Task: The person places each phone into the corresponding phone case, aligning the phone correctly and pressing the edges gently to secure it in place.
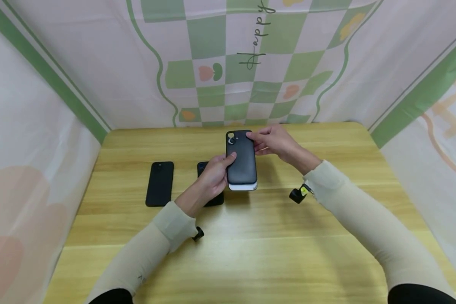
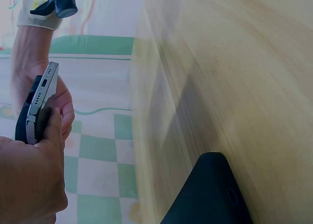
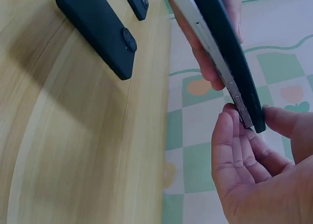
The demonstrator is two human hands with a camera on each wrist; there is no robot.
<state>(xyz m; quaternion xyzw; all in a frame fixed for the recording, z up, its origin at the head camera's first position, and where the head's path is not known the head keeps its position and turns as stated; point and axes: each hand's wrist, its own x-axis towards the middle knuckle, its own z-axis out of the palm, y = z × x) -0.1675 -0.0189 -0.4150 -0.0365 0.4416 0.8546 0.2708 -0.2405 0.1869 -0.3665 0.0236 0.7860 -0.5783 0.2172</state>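
Above the table, a black phone case [image 1: 241, 162] with a camera cutout lies against the back of a white phone [image 1: 243, 186]. The phone's lower end sticks out past the case. My left hand [image 1: 214, 175] grips both along the left side, thumb on the case's back. At the top right corner my right hand [image 1: 275, 141] pinches them, thumb on the case and fingers behind. In the right wrist view the silver phone edge [image 3: 215, 53] runs beside the dark case [image 3: 239, 62], not seated inside it.
A black phone [image 1: 160, 184] lies on the wooden table [image 1: 228, 261] at the left. Another dark phone [image 1: 214, 200] lies partly hidden under my left hand. A patterned cloth [image 1: 205, 38] hangs behind the table. Small black cameras [image 1: 297, 195] sit at both wrists.
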